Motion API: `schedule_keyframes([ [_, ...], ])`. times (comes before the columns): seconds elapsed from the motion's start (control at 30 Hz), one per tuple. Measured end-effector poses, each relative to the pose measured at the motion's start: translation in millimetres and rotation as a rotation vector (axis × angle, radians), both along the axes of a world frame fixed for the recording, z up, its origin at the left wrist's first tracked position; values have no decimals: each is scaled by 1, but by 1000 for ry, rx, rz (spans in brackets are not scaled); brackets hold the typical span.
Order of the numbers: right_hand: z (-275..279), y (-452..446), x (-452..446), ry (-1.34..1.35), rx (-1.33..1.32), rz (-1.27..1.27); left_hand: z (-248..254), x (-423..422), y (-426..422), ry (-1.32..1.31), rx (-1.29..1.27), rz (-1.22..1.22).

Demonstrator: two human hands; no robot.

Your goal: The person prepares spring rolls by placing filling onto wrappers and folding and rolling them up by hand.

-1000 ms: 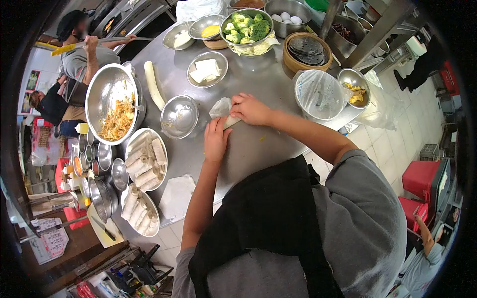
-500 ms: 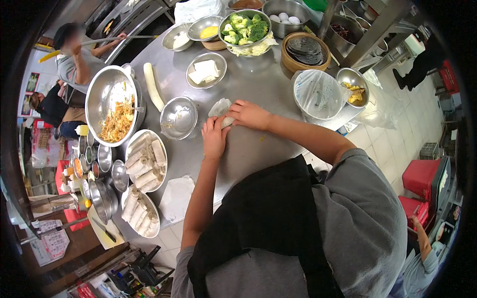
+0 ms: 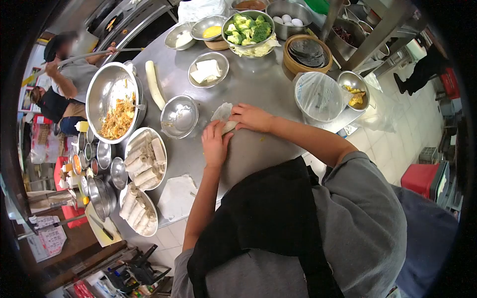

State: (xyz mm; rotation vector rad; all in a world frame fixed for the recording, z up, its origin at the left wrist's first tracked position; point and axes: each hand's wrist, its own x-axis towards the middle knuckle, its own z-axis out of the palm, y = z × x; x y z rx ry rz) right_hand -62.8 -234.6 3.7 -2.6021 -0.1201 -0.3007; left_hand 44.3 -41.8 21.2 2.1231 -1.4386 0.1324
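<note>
On the steel table, a partly rolled spring roll lies between my hands, with a loose flap of its pale wrapper spread on the far side. My left hand has its fingers closed over the roll's left end. Curled over the right end is my right hand. Part of the roll is hidden under the fingers. A white sheet of wrappers lies near the table's front edge. Finished rolls are piled on two white plates to the left. A large steel bowl holds shredded filling with a utensil in it.
A small steel bowl stands just left of my hands, beside a long pale vegetable. Farther back are a bowl of white blocks, broccoli and a bamboo steamer. A plastic-covered container sits right. A person works at far left.
Both hands stay on the roll, which shows more between them now, and the wrapper flap lies flatter. The person at left has shifted the long pole leftward. A dark-clothed shape has appeared behind me at right.
</note>
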Motion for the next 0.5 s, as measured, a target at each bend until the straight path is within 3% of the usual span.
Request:
schedule_keyframes([
  [0.1,7,0,1,25,14,29,-1,-7,-5,63,38,-5],
  [0.2,25,-5,5,149,236,92,-8,-1,-6,100,87,6],
  [0.3,38,-13,48,134,239,-24,-6,-2,-5,109,109,17],
  [0.4,75,6,94,-12,-1,39,-13,-4,-6,61,63,44],
  [0.5,67,38,149,93,-178,62,-12,-9,-6,52,67,64],
])
